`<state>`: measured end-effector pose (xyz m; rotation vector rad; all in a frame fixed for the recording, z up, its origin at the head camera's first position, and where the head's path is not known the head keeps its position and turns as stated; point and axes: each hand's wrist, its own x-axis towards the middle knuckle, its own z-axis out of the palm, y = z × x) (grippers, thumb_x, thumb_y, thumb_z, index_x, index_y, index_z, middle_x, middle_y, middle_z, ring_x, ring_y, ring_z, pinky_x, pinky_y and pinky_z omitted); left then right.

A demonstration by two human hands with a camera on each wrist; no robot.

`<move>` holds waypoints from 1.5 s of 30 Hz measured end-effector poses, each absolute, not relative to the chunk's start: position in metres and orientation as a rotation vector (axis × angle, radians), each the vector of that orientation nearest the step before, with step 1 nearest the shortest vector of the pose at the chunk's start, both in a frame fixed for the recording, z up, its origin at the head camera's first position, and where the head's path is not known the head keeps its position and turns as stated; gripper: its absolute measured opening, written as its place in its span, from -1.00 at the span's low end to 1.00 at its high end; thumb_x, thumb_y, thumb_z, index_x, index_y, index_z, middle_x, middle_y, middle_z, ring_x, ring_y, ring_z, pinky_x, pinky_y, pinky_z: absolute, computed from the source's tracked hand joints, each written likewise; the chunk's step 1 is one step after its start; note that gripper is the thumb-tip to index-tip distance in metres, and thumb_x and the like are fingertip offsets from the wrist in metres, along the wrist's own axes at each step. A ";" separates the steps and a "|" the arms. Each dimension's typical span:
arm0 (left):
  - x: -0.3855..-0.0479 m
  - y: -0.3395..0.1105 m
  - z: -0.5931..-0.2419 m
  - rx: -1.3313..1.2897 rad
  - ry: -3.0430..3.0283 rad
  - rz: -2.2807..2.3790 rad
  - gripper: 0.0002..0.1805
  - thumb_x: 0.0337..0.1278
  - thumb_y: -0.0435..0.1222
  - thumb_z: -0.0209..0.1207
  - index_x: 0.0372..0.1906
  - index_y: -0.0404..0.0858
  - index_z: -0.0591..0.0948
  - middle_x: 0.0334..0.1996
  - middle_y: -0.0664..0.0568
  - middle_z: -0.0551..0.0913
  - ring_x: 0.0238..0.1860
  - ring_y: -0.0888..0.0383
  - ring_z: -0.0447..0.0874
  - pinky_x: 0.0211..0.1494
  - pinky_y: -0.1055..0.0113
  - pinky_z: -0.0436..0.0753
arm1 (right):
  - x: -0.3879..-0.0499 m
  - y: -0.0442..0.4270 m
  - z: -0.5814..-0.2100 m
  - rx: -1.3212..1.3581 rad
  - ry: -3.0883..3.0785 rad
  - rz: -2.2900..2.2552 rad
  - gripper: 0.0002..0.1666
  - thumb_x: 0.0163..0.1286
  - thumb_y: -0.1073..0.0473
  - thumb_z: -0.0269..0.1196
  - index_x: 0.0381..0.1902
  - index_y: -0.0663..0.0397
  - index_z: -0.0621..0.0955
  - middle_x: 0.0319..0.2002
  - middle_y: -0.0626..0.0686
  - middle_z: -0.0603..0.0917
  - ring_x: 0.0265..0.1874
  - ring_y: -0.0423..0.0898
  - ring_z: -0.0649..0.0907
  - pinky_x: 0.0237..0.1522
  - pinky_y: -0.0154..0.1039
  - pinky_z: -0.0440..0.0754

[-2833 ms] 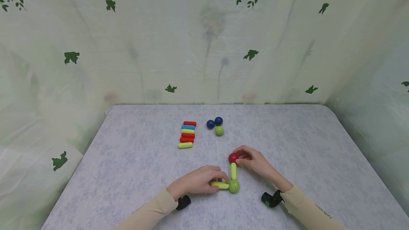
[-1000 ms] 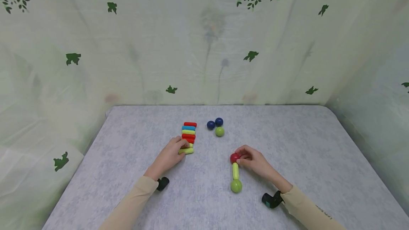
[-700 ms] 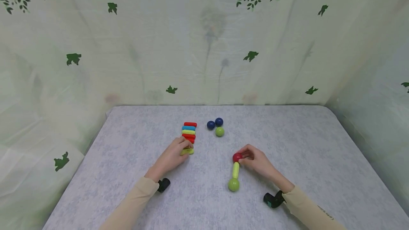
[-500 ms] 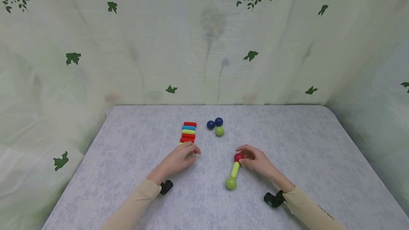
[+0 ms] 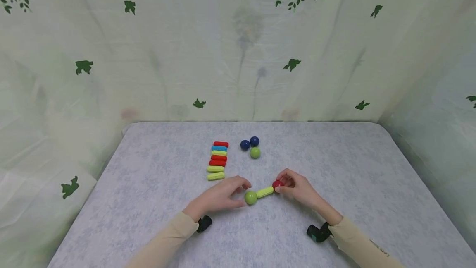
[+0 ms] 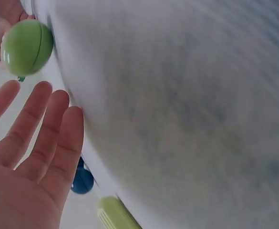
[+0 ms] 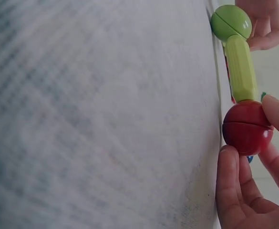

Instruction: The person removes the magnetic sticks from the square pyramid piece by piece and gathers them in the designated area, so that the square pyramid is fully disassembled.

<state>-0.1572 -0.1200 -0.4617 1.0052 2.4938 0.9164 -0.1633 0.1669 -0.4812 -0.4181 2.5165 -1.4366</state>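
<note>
A red ball (image 5: 277, 185), a yellow-green rod (image 5: 265, 192) and a green ball (image 5: 251, 197) are joined in one line on the table. My right hand (image 5: 297, 187) pinches the red ball between thumb and fingers; the right wrist view shows the grip on the red ball (image 7: 247, 129) closely. Just left of the green ball is my left hand (image 5: 223, 195), its thumb and fingers spread around that side. In the left wrist view its fingers are extended, with a gap to the green ball (image 6: 27, 47), and they hold nothing.
Further back on the left lies a column of red, blue and yellow-green rods (image 5: 217, 158). Two dark blue balls (image 5: 245, 145) and another green ball (image 5: 255, 152) sit right of it. A printed curtain (image 5: 238, 53) hangs behind the table (image 5: 353, 156).
The left hand set a yellow-green rod, taken off the green ball, at the column's near end, then came back right. The joined piece has swung round the red ball, its green end now leftward.
</note>
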 end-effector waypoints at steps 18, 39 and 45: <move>-0.158 -0.098 -0.461 1.206 2.588 0.687 -0.77 0.18 -0.27 0.27 -0.07 -0.11 0.56 -0.17 0.19 0.51 -0.17 0.25 0.40 -0.05 0.42 0.47 | -0.160 0.166 -0.480 -0.482 2.484 -1.425 -0.73 0.28 0.09 0.33 -0.18 0.11 0.55 -0.34 -0.01 0.58 -0.37 -0.09 0.55 -0.35 -0.26 0.50; -0.191 -0.094 -0.465 0.883 2.732 0.988 -0.72 0.18 -0.33 0.26 0.00 -0.20 0.57 -0.13 0.07 0.50 -0.30 0.19 0.46 -0.20 0.39 0.54 | -0.162 0.168 -0.485 -0.549 2.461 -1.415 -0.73 0.35 0.11 0.26 -0.07 0.10 0.56 -0.34 0.01 0.54 -0.46 -0.11 0.49 -0.46 -0.32 0.46; -0.206 -0.084 -0.467 0.758 2.802 1.027 -0.68 0.17 -0.39 0.25 0.03 -0.19 0.56 -0.11 0.01 0.40 -0.25 0.15 0.46 -0.15 0.35 0.54 | -0.159 0.166 -0.480 -0.527 2.456 -1.410 -0.75 0.37 0.17 0.24 -0.05 0.15 0.56 -0.32 0.02 0.55 -0.45 -0.11 0.50 -0.45 -0.33 0.46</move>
